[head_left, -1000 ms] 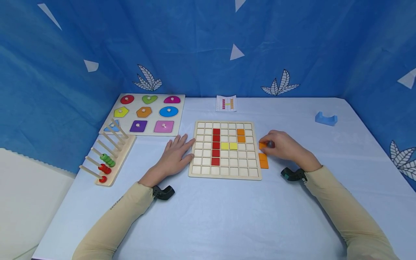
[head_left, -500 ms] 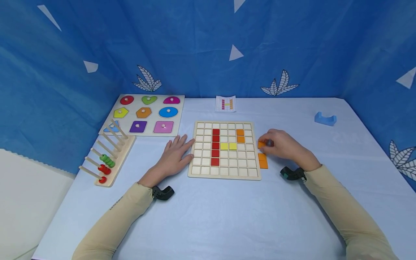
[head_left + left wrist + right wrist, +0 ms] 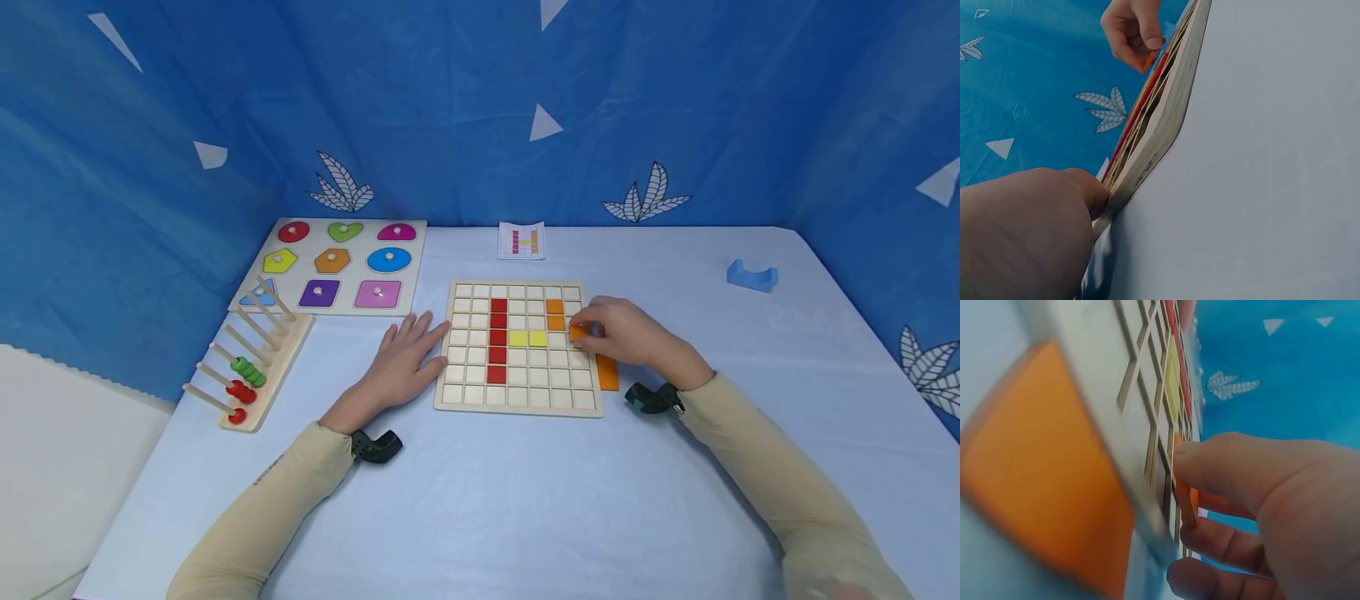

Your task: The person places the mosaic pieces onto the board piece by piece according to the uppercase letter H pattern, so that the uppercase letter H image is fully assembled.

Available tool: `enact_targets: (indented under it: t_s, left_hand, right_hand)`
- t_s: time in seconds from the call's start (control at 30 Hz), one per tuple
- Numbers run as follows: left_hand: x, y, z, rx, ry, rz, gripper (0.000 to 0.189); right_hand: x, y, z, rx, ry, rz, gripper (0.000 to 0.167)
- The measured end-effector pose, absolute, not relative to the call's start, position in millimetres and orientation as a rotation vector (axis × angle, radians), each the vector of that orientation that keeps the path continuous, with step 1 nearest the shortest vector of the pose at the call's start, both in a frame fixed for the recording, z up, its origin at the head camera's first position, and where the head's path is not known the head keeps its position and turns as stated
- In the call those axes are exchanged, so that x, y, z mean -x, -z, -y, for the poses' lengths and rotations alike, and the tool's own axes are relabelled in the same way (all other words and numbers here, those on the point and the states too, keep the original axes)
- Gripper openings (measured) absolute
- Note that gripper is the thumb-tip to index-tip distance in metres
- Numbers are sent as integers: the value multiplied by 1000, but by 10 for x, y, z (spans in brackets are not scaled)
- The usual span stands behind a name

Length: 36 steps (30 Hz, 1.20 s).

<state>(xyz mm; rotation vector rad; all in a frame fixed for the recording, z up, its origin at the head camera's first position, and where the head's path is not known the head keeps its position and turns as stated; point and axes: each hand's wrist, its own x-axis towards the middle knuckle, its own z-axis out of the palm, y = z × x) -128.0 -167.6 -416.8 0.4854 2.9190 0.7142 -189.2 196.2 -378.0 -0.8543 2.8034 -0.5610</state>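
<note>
A wooden grid board (image 3: 517,411) lies at the middle of the table, holding a column of red tiles (image 3: 498,337), two yellow tiles (image 3: 528,338) and two orange tiles (image 3: 555,314). My right hand (image 3: 633,331) pinches another orange tile (image 3: 577,332) between thumb and fingers, over the board's right side. The right wrist view shows this held tile (image 3: 1185,503) close over the grid. My left hand (image 3: 405,360) lies with spread fingers against the board's left edge, its thumb at the rim in the left wrist view. More orange tile (image 3: 608,373) lies against the board's right edge.
Behind the board lies a small pattern card (image 3: 521,241). A knob puzzle (image 3: 341,267) is at the back left, with a wooden peg stand (image 3: 273,375) bearing red and green beads before it. At the back right sits a blue curved block (image 3: 752,276).
My right hand has lifted the orange tile from beside the board and moved it left over the grid. The left hand stays in place.
</note>
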Motion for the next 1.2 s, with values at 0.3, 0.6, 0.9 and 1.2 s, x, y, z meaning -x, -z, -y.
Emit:
enact_targets:
  t_s: [0.3,0.6,0.9,1.2]
  left_hand:
    - [1268,4152,1666,-479,-703,-2921,63]
    - [1268,4151,1668,-468,-696,-2915,63]
    - [1278,4152,1667,-477,-697,-2925,63]
    - [1285,4159,1671,-476,-693,-2920,63]
  right_hand:
    - [1892,3749,-1730,984,573,-2781,33]
    - [1908,3796,-1682,994,588,-2778,32]
    - [1909,3802,-1699,985,584,-2775,33]
    - [1909,3804,-1704,990,583,-2775,32]
